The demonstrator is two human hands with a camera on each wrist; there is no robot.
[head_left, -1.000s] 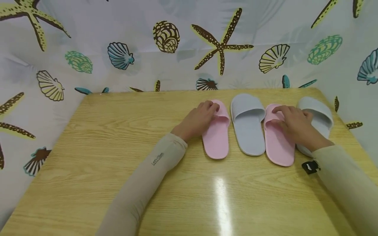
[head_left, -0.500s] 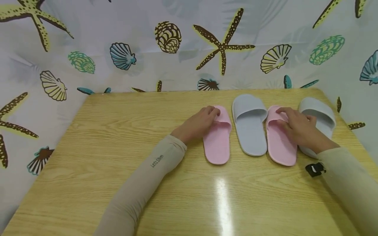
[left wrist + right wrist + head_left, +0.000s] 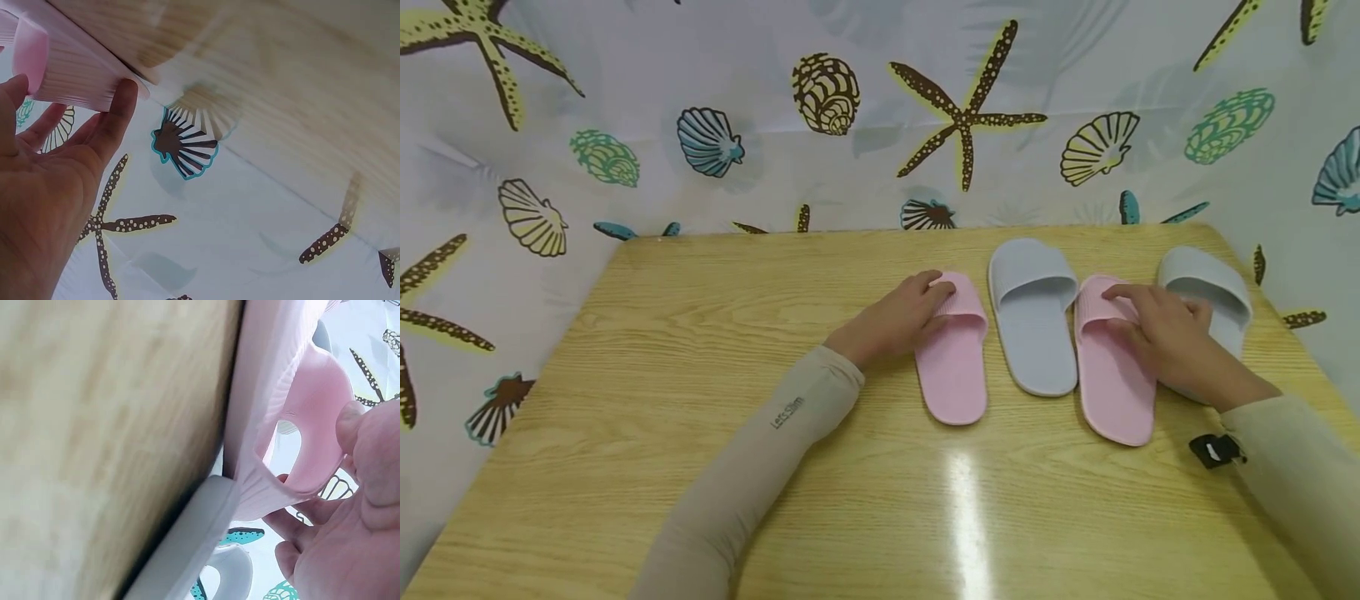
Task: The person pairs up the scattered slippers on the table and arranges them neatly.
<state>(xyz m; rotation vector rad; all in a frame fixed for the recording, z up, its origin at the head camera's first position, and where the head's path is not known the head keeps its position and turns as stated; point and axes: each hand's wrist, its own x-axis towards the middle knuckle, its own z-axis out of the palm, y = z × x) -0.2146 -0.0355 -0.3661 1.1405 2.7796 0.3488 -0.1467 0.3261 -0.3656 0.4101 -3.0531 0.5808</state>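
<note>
Two pink slippers and two grey ones lie on the wooden table in the head view, toes away from me. My left hand (image 3: 898, 315) grips the strap of the left pink slipper (image 3: 955, 379), fingers on top and along its side. In the left wrist view its thumb is by the edge of that pink strap (image 3: 75, 72). My right hand (image 3: 1176, 337) holds the strap of the right pink slipper (image 3: 1116, 392). The right wrist view shows the thumb at the opening of this strap (image 3: 322, 403), with fingers round its outer side.
One grey slipper (image 3: 1037, 333) lies between the pink pair. Another grey slipper (image 3: 1206, 275) is at the far right, partly behind my right hand. The wooden table (image 3: 700, 283) meets a shell-patterned cloth (image 3: 760, 175) at the back and sides.
Both pink slippers have slid toward me with my hands on them, the left one mostly earlier, the right one mostly in the last half second. The grey slippers stay in place.
</note>
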